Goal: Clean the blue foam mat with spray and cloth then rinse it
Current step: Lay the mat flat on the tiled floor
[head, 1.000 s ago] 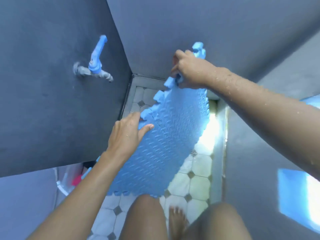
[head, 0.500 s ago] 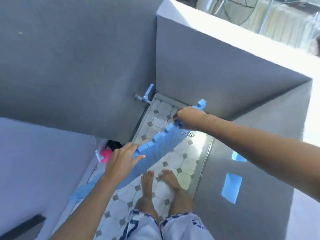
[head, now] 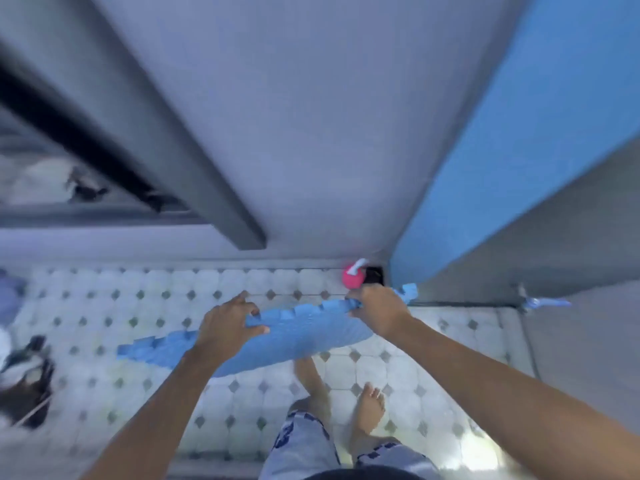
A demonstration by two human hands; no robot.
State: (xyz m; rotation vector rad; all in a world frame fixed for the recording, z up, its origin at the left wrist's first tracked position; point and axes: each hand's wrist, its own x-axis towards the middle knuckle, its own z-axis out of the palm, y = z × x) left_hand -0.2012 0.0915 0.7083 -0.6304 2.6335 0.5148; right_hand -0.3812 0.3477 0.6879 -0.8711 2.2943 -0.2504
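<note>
The blue foam mat (head: 298,336), with its jigsaw edge, hangs nearly level above the tiled floor, held by both hands. My left hand (head: 227,325) grips its toothed top edge near the middle. My right hand (head: 379,311) grips the same edge close to the right corner. A pink spray bottle (head: 353,276) with a white nozzle stands on the floor in the corner just behind my right hand. No cloth can be made out in the blurred view.
A blue-handled tap (head: 540,302) sticks out of the grey wall at the right. Grey walls and a blue panel (head: 519,150) close the corner. Dark sandals (head: 29,386) lie on the tiled floor (head: 104,323) at the left. My bare feet (head: 369,407) stand below the mat.
The view has swung left, so the tap now sits at the far right. Both hands keep their grip; the mat has been carried away from the tap and lies flatter.
</note>
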